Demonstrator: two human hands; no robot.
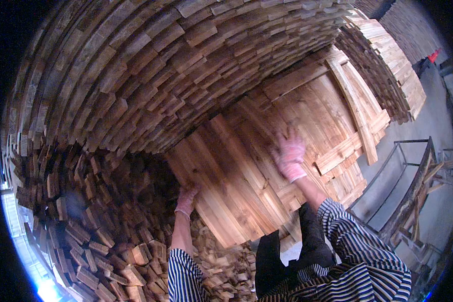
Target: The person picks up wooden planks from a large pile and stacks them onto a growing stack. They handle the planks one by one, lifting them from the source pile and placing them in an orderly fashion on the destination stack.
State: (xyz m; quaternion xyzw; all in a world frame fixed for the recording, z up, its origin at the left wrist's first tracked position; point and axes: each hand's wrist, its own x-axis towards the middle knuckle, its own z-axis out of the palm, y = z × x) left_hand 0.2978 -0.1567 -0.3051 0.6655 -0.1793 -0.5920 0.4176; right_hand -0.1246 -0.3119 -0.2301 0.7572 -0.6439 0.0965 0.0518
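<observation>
A layer of pale wooden boards (226, 181) lies side by side in front of me, on top of a stack. My left hand (187, 199), in a thin pink glove, touches the left end of these boards; its fingers are in shade and hard to make out. Over the middle of the layer, my right hand (291, 155) in a pink-and-white glove is open, fingers spread and slightly blurred, with nothing in it. Whether its palm presses on the wood I cannot tell. A loose narrow plank (355, 110) lies crosswise at the right end, over shorter pieces.
A tall wall of stacked wood pieces (136, 65) rises along the far side. Loose wood blocks (131, 272) heap up at lower left. A dark metal frame (402, 186) stands on the grey floor at right. Another board stack (392, 60) is beyond it, near a red object (433, 55).
</observation>
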